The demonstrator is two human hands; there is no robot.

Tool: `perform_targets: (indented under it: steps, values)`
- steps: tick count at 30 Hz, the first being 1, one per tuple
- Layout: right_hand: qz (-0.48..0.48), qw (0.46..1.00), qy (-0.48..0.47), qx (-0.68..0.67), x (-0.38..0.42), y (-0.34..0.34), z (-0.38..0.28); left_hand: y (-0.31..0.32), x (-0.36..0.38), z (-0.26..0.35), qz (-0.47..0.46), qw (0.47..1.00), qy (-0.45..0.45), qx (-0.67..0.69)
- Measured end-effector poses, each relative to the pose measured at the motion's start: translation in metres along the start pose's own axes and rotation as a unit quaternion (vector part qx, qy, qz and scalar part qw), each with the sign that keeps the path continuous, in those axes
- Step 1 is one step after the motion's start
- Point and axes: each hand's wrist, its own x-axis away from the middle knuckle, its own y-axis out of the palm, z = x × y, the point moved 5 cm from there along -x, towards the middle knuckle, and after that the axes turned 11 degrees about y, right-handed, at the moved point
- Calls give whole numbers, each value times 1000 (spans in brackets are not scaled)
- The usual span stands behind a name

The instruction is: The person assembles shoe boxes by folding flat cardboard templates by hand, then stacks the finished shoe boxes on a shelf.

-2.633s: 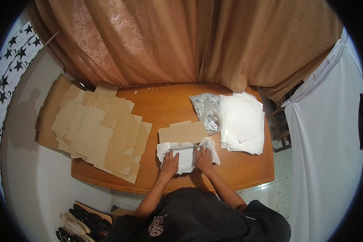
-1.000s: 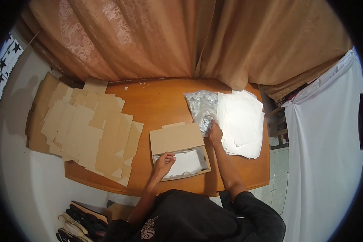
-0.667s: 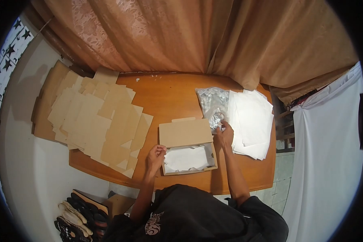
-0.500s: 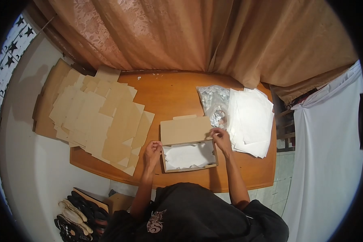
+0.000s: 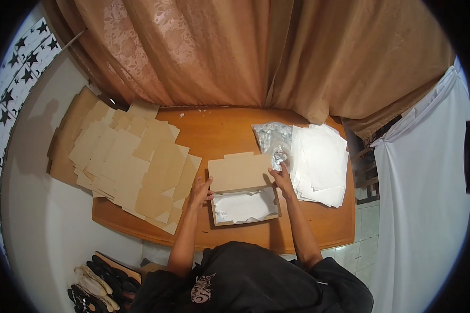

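Observation:
A small cardboard box [image 5: 275, 219] stands on the table in front of me, its lid [image 5: 238, 175] raised and leaning back. White paper [image 5: 245, 205] with crumpled edges lines the inside. My left hand [image 5: 200, 194] is at the box's left side near the lid hinge, open with fingers apart. Beside the lid's right edge is my right hand [image 5: 282, 180], thumb and index finger spread; its thumb tip appears to touch the lid.
Overlapping flat cardboard pieces [image 5: 125, 161] cover the left of the wooden table [image 5: 219, 130]. A clear plastic bag [image 5: 273, 136] with silvery contents lies behind the box, next to a stack of white paper sheets [image 5: 321, 167]. Shoes [image 5: 102, 281] are at lower left; curtains [image 5: 193, 52] hang behind.
My hands have gone from pinched fingers at the box's sides to spread fingers, both sitting slightly further up along the lid. The view has tilted a little; the box stays in place.

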Motion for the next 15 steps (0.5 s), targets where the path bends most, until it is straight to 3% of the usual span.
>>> perform_targets:
  steps: [1,3,5,6,11,13,15]
  values:
    - [-21,999,-15,-27,6,0,-5,-1,1,3,-1,1000,3,0]
    - [-41,997,-33,-54,11,-3,-6,2,3,8,-31,990,53,125]
    - [-130,972,-38,-193,11,-4,4,-2,1,1,-38,981,62,178]
    - [-129,970,-31,-203,16,-7,9,-1,4,-1,-45,970,71,230]
    - [-152,958,-53,-237,38,-21,36,0,51,5,-53,963,90,249]
    - [-69,987,-144,-29,51,-23,40,2,64,2,-71,965,99,233]
    - [-38,988,-151,10,73,-26,43,-2,67,-16,-51,993,64,84]
